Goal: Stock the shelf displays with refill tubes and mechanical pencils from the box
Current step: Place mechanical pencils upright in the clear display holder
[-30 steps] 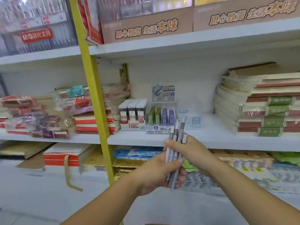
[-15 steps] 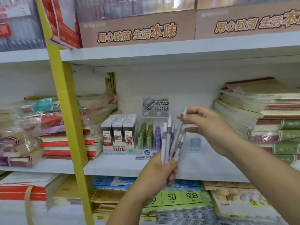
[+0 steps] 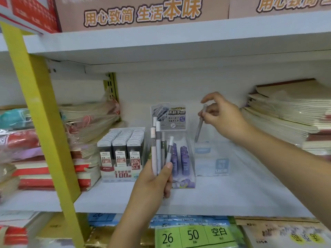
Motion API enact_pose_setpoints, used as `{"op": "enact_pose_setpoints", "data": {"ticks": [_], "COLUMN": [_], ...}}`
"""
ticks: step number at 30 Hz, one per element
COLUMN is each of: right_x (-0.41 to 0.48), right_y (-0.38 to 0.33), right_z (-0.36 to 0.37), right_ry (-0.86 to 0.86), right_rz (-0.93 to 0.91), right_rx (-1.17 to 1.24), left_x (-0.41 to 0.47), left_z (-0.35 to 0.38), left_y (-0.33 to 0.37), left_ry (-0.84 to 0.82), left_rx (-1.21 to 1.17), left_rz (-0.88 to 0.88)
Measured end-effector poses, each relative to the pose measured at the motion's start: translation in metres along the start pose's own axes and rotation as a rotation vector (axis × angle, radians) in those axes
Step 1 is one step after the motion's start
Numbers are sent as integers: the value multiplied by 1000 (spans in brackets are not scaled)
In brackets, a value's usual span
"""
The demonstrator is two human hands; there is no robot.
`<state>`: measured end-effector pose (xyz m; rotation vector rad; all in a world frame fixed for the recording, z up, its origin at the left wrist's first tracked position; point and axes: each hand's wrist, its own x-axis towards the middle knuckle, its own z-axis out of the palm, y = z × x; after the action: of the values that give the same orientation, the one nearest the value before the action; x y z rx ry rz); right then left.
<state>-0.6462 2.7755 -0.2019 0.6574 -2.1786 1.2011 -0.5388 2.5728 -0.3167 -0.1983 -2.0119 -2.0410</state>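
Our left hand (image 3: 152,185) grips a bundle of mechanical pencils (image 3: 157,147) upright in front of the refill-tube display (image 3: 184,158). Our right hand (image 3: 223,117) pinches one grey pencil (image 3: 199,127), tip down, above the clear display box (image 3: 211,163) just beside it on the shelf (image 3: 232,194).

Legible text on the shelf bay, head view.

Brown carton (image 3: 71,18) on the top shelf: 用心致简 生活本味 in orange characters; the carton to its right (image 3: 286,4) starts the same run, cut off by the frame edge. Lead-refill display (image 3: 123,153): tube labels read 0.5 and 100, the rightmost column HB 0.5; front strip shows 100 in large figures (the small characters ahead of it are too blurred). Header card (image 3: 168,115) of the clear display (image 3: 186,158): 不脏手铅芯, plus roughly 07 2B. Green labels (image 3: 193,235) under the shelf: 26, 50, 空白.
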Motion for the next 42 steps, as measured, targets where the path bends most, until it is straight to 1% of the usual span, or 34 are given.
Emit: {"op": "enact_pose_setpoints", "data": {"ticks": [4, 8, 16, 23, 28, 30, 32, 33, 34, 36, 37, 38, 39, 42], "right_x": [14, 20, 23, 29, 34, 36, 36, 33, 27, 6, -8, -22, -38, -80], "right_y": [15, 25, 29, 34, 23, 16, 9, 6, 4, 3, 4, 6, 9, 15], "right_z": [9, 19, 24, 31, 33, 32, 29, 25, 21, 10, 4, -2, -7, -14], "right_ry": [-81, -139, -109, -106, -232, -291, -352, -340, -280, -113, -55, -45, -83, -328], "right_rz": [16, 22, -26, 5, 88, 147, 171, 137, 73, -36, -54, -26, 39, 247], "right_rx": [-99, -147, -202, -257, -396, -392, -443, -491, -522, -549, -569, -588, -596, -521], "left_x": [1, 1, 2, 2, 1, -1, -3, -5, -6, -9, -10, -12, -14, -19], "left_z": [2, 1, 2, 2, 1, 1, 1, 1, 0, -1, -2, -2, -3, -3], "left_y": [2, 4, 3, 2, 2, 3, 4, 4, 4, 5, 6, 7, 8, 10], "left_ry": [-13, -10, -15, -14, -17, -19, -19, -19, -19, -17, -20, -24, -27, -38], "left_rx": [-23, -49, -48, -49, -13, -17, -29, -31, -28, -26, -30, -35, -39, -37], "left_rz": [2, 1, 13, 16, 14, 7, -1, -3, -6, -13, -13, -15, -15, -19]}}
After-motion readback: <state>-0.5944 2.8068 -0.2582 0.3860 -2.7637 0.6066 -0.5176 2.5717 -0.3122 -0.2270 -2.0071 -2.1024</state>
